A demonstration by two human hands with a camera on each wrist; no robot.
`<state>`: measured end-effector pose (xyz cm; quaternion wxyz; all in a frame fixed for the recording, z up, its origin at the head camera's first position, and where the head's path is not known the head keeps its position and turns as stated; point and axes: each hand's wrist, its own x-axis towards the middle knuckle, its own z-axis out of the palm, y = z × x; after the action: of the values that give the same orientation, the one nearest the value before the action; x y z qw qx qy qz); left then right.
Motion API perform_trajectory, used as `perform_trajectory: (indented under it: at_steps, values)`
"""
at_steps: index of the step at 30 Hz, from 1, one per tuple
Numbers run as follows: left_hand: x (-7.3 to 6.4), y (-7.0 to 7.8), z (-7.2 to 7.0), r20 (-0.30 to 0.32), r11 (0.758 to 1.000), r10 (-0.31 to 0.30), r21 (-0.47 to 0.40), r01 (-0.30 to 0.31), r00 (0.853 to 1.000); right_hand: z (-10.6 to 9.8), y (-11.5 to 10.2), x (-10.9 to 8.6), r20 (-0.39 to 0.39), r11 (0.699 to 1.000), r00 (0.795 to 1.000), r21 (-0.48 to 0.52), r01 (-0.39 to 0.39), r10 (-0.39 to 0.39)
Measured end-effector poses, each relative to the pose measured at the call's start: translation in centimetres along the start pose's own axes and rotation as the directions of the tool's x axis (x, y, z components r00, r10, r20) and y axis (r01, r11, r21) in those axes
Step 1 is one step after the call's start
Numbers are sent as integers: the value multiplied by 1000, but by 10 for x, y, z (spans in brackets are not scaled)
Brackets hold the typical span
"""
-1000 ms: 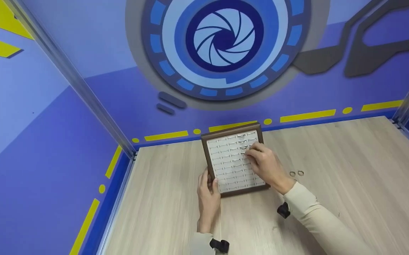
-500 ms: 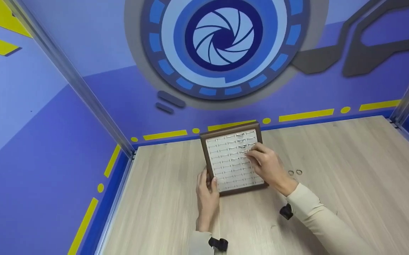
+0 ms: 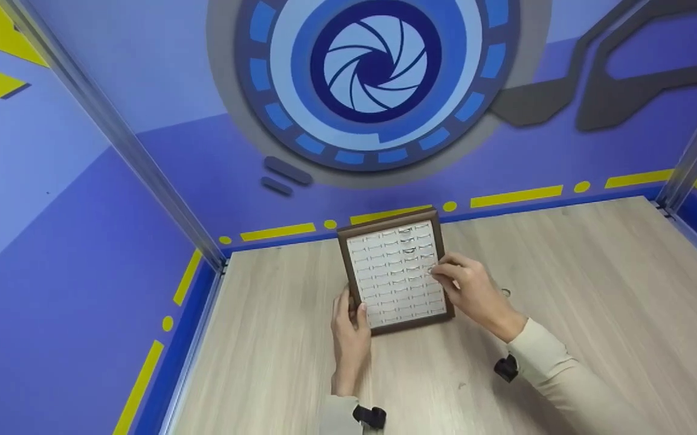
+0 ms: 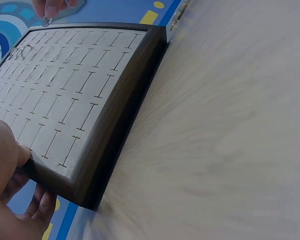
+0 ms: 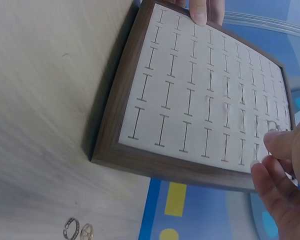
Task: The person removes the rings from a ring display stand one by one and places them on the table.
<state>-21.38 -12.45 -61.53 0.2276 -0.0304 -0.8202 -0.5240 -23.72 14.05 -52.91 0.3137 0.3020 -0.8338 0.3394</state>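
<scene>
A ring display tray with a brown wooden frame and a white slotted pad stands tilted on the table. Several rings sit in slots near its upper right. My left hand grips the lower left side, thumb on the pad and fingers behind; this hold also shows in the left wrist view. My right hand is at the tray's right edge. Its thumb and fingers pinch a small ring, seen as a shiny bit in the left wrist view and mostly hidden by the fingertips.
Two loose rings lie on the wooden table to the right of the tray: a dark one and a gold-coloured one. A blue patterned wall rises close behind the tray. Another wall bounds the left side.
My right hand has shifted right across the tray, from beside the ring-filled column to the right edge. Its wrist now hides one loose ring in the head view. My left hand keeps its hold.
</scene>
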Motion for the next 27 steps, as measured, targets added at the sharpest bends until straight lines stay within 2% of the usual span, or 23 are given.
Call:
perform_trajectory:
  at_steps: [9, 20, 27]
  values:
    - [1, 1, -1, 8, 999, -29, -19, 29, 1000, -15, 10, -15, 38, 999, 998, 15, -44, 43]
    - [0, 2, -1, 8, 1000, -10, -26, 10, 1000, -29, 29, -36, 39, 997, 997, -20, -71, 72]
    - [-1, 2, -2, 23, 999, -33, -12, 33, 999, -38, 41, -52, 51, 994, 995, -65, -87, 91]
